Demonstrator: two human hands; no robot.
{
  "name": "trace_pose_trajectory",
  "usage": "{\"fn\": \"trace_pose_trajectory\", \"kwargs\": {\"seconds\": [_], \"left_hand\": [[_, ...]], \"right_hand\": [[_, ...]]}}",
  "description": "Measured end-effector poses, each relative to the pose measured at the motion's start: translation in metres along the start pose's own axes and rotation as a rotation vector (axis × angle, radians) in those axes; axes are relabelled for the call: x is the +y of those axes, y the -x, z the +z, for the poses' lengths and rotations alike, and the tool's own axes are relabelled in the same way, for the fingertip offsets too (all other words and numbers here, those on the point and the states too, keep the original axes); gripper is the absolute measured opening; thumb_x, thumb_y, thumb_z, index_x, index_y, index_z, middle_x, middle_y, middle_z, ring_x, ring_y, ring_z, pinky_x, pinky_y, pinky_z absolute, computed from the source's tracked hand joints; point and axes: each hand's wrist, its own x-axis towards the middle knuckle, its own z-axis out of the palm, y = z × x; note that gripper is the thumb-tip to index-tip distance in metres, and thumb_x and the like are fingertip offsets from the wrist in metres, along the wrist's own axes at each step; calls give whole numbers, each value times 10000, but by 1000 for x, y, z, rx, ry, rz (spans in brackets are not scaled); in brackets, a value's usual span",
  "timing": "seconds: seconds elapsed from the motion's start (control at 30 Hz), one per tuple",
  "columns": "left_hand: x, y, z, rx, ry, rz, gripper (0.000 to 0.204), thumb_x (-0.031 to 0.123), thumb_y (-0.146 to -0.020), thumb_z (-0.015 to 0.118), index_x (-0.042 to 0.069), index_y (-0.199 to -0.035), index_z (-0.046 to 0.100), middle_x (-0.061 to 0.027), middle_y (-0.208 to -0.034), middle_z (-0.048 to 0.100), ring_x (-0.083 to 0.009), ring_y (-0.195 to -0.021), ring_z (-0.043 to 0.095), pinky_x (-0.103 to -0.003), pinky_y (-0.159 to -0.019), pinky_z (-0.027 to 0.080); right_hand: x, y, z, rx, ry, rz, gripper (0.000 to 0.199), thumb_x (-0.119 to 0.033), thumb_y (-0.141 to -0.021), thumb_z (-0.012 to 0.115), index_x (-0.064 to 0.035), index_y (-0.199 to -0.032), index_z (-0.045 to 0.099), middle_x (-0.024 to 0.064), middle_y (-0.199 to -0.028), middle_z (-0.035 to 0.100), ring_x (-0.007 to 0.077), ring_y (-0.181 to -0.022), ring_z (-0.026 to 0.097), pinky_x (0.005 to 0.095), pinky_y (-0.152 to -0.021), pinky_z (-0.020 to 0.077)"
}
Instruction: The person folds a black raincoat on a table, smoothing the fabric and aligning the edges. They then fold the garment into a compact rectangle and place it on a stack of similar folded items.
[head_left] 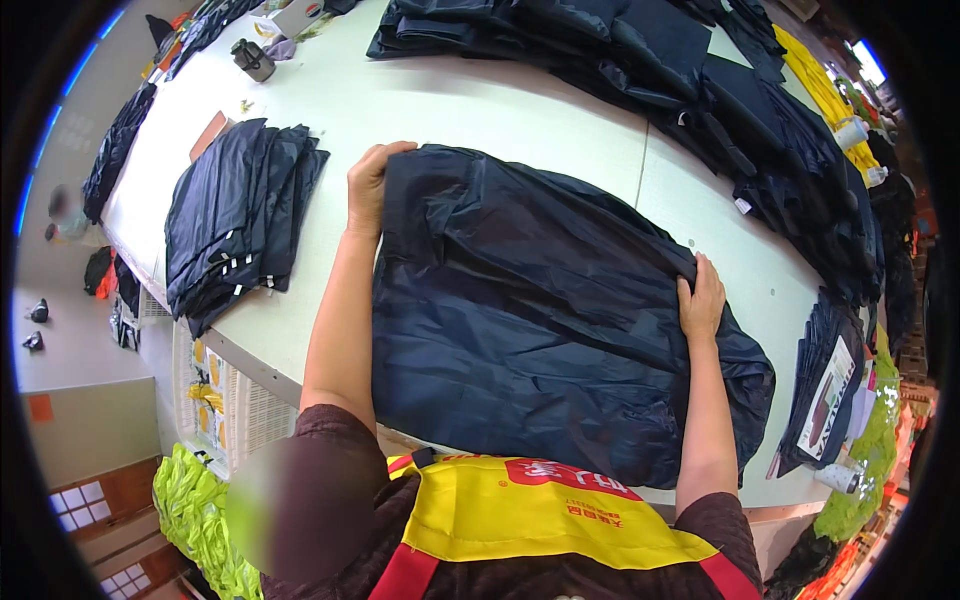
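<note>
A dark navy garment (520, 300) of thin, shiny fabric lies spread and wrinkled on the white table (350, 100) in front of me; its exact kind cannot be made out. My left hand (372, 180) is closed at its far left corner, fingers bent over the edge. Farther right, my right hand (703, 300) rests on the garment near its right edge, fingers stretched out and thumb apart. Beyond my right forearm, the fabric bunches up and hangs toward the near edge of the table.
To the left sits a stack of folded dark garments (240, 210) with small white tags. A long heap of dark garments (640, 60) curves along the far and right sides. A dark bottle (253, 60) stands far left. At right lies a packaged dark stack (822, 385) beside a spool (838, 477).
</note>
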Motion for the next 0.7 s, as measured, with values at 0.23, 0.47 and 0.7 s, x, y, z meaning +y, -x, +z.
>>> {"fn": "trace_pose_trajectory", "kwargs": {"seconds": [0.23, 0.47, 0.7], "left_hand": [[-20, 1, 2, 301, -143, -216, 240, 90, -815, 640, 30, -1047, 640, -95, -953, 637, -137, -875, 591, -242, -731, 470], [-41, 84, 5, -507, -735, 25, 443, 272, -894, 539, 154, -1317, 475, -115, -1351, 455, -313, -1275, 383, -444, -1025, 306], [-53, 36, -1, -244, -210, -604, 527, 372, -849, 586, 19, -1239, 543, -212, -1224, 552, -332, -1173, 494, -393, -967, 396]], "right_hand": [[-5, -4, 3, 13, 47, 13, 645, -331, -871, 545, -48, -1402, 310, 185, -1394, 388, 322, -1287, 365, 421, -1063, 268], [-5, -3, 1, 19, 2, -15, 650, -333, -877, 536, -34, -1403, 298, 202, -1391, 382, 336, -1288, 358, 433, -1062, 264], [25, -6, 3, -70, -203, 21, 727, -269, -795, 610, -44, -1408, 290, 220, -1339, 429, 351, -1242, 404, 422, -1043, 301]]}}
